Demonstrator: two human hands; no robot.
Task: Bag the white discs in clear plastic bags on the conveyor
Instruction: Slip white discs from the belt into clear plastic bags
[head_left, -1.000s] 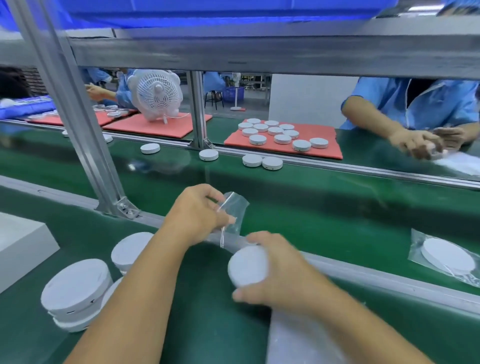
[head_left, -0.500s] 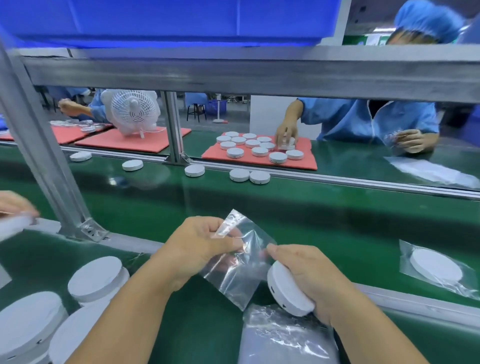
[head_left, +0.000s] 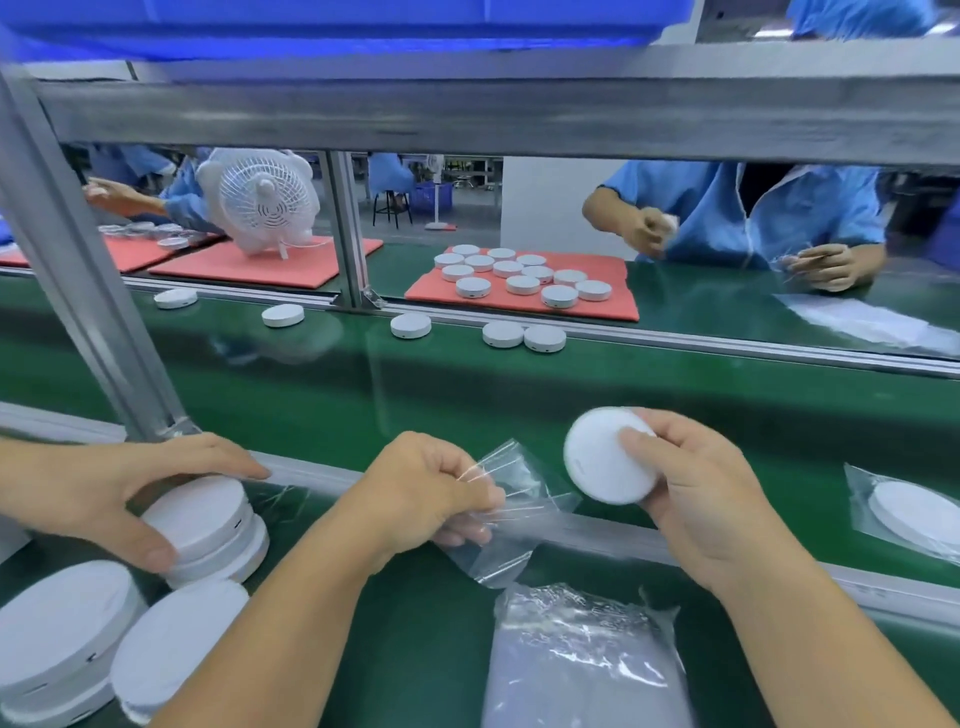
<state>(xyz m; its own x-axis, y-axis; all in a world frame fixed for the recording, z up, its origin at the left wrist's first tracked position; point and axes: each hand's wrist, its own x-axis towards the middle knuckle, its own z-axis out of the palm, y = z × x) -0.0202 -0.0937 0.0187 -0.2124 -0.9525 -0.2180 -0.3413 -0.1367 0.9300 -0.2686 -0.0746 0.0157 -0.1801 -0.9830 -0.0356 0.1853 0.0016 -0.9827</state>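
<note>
Step in hand: loading one disc into a bag. The left hand (head_left: 426, 493) pinches the clear bag (head_left: 511, 512) at lower centre of the frame, fingers curled round its edge. The right hand (head_left: 691, 499) grips the white disc (head_left: 605, 457) just right of the bag, apart from it, above the conveyor (head_left: 519, 395).

The disc is tilted, its flat face turned toward the camera; being round, it has no long axis. The bag's long axis runs from upper centre down toward the lower right (which end is the mouth cannot be told).

Recommendation: spread the mouth fully, then present the disc edge-first, so the film does not snag.

A third hand (head_left: 104, 488) at left rests on a stack of discs (head_left: 208, 530).
</note>
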